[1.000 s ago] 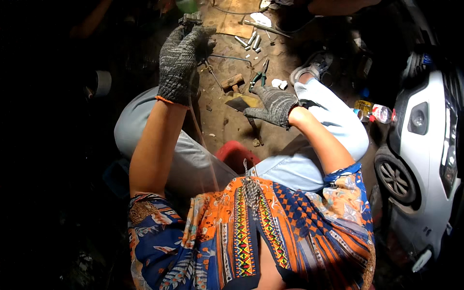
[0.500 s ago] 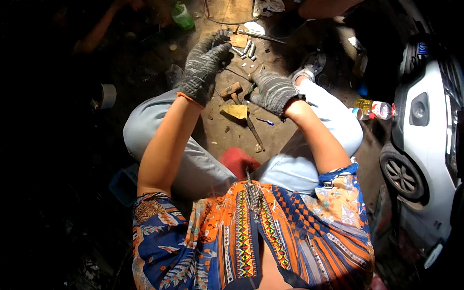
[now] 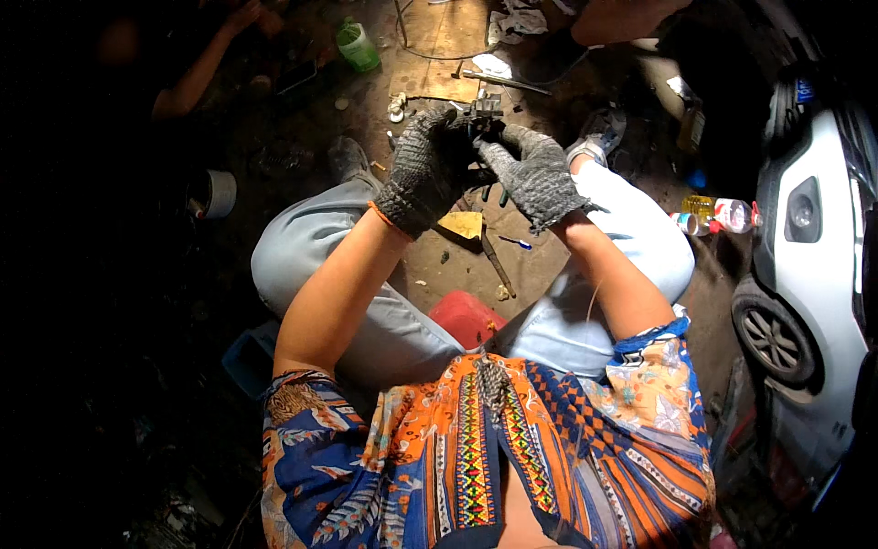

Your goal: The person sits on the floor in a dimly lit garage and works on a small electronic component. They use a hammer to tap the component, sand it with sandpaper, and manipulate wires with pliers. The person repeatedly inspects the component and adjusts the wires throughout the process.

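- Dark metal piece (image 3: 487,107) sits ahead of the body (image 3: 494,448); shadow hides its long axis
- Left gloved hand (image 3: 421,174), nearer, curls its fingers onto the left side
- Right gloved hand (image 3: 540,178) angles in close beside it; its hold can't be made out
- Wooden board (image 3: 444,37) lies beyond; floor (image 3: 448,279) shows between the legs (image 3: 311,242)

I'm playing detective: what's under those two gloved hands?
Two dark handle ends peek out below the left hand and right hand; whatever else is under there is covered.
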